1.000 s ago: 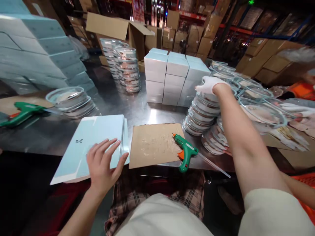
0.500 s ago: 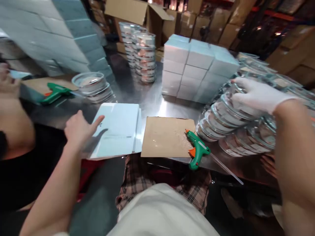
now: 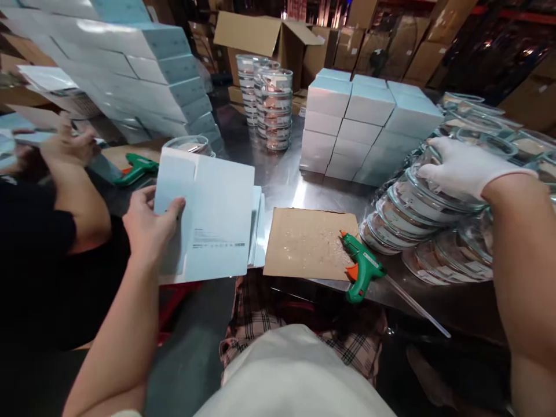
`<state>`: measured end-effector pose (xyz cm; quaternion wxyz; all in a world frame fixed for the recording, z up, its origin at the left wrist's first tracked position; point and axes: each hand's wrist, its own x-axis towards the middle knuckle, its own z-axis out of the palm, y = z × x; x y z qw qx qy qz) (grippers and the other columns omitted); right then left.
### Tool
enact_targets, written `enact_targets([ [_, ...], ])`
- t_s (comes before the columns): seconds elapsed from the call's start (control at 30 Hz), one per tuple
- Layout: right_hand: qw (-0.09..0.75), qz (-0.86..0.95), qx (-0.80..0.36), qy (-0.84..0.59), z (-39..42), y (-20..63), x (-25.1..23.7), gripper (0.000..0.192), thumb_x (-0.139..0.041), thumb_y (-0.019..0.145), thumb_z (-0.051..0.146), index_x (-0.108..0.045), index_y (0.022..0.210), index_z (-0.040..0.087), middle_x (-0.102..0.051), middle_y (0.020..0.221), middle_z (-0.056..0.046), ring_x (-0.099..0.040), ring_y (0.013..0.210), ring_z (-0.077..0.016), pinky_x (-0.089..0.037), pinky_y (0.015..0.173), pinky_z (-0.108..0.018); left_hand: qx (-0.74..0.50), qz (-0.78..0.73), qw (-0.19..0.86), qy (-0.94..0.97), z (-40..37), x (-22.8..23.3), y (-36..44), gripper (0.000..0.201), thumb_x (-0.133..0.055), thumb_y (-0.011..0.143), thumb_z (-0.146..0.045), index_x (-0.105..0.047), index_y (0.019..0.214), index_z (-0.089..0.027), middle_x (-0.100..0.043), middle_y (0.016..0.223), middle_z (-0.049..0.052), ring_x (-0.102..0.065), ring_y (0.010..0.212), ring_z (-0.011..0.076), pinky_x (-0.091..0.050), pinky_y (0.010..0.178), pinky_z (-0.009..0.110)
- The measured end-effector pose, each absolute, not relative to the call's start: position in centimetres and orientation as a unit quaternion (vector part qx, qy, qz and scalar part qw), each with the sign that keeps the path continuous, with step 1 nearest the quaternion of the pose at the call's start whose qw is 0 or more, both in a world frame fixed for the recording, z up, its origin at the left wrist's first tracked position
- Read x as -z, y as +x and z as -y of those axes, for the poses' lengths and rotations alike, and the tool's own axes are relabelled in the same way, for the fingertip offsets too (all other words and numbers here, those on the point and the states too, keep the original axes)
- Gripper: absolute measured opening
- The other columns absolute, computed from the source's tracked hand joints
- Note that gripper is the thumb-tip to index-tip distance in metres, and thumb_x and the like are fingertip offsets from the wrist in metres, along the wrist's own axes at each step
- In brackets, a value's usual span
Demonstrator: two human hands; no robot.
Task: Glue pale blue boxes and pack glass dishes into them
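Pale blue card, a flat carton blank (image 3: 212, 217), is lifted off its pile by the left hand (image 3: 147, 226), fingers closed on its near-left edge. The right hand (image 3: 460, 168), in a white glove, lies spread and curled over the top glass dish (image 3: 428, 197) of a leaning stack. Between the hands sits a brown cardboard sheet (image 3: 304, 243) on the steel tabletop (image 3: 286, 179), with a green glue gun (image 3: 360, 267) at its edge. Beyond the left hand, a co-worker's hand (image 3: 69, 145) is raised.

Overhead light glares off the steel table (image 3: 286, 179); dim background, edges bent and blurred.
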<state>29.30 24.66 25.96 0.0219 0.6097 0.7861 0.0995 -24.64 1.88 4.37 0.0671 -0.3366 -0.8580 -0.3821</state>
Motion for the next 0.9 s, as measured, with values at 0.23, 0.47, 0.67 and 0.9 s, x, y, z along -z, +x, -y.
enact_targets([
  [0.23, -0.044, -0.768, -0.163, 0.618, -20.1, 28.5, -25.5, 0.089, -0.052, 0.097, 0.068, -0.035, 0.165, 0.014, -0.045, 0.164, -0.025, -0.053, 0.143, -0.0440, -0.047, 0.109, -0.053, 0.265, 0.905, -0.039, -0.330, -4.8, -3.6, -24.0, 0.064, -0.070, 0.090, -0.034, -0.055, 0.142, 0.001, -0.061, 0.146, 0.033, -0.057, 0.140, 0.0489, -0.046, 0.113, 0.066],
  [0.47, -0.015, -0.730, -0.227, 0.645, -16.3, 31.5, -24.3, 0.083, -0.073, 0.087, 0.054, -0.045, 0.155, 0.017, -0.059, 0.150, -0.022, -0.062, 0.125, -0.0376, -0.050, 0.092, -0.044, 0.339, 0.626, -0.136, -0.689, -12.8, -3.0, -8.3, 0.092, -0.072, 0.090, -0.056, -0.034, 0.161, -0.013, -0.047, 0.163, 0.026, -0.044, 0.153, 0.0427, -0.033, 0.127, 0.062],
  [0.67, -0.019, -0.721, -0.183, 0.668, -20.5, 29.9, -24.6, 0.069, -0.075, 0.086, 0.054, -0.054, 0.142, 0.021, -0.062, 0.144, -0.020, -0.059, 0.123, -0.0375, -0.048, 0.091, -0.042, 0.435, 0.407, -0.402, -0.695, -25.0, -3.0, 14.6, 0.175, -0.101, 0.040, -0.065, 0.004, 0.169, -0.007, -0.004, 0.176, 0.033, -0.001, 0.166, 0.0459, -0.010, 0.135, 0.056],
  [0.9, -0.056, -0.680, -0.213, 0.699, -23.3, 27.1, -23.3, 0.066, -0.072, 0.088, 0.060, -0.057, 0.136, 0.017, -0.063, 0.129, -0.025, -0.060, 0.118, -0.0430, -0.052, 0.089, -0.050, 0.481, 0.343, -0.466, -0.659, -31.9, -2.4, 16.4, 0.157, -0.104, 0.043, -0.052, -0.017, 0.169, -0.017, -0.051, 0.159, 0.025, -0.047, 0.150, 0.0423, -0.035, 0.125, 0.056],
])
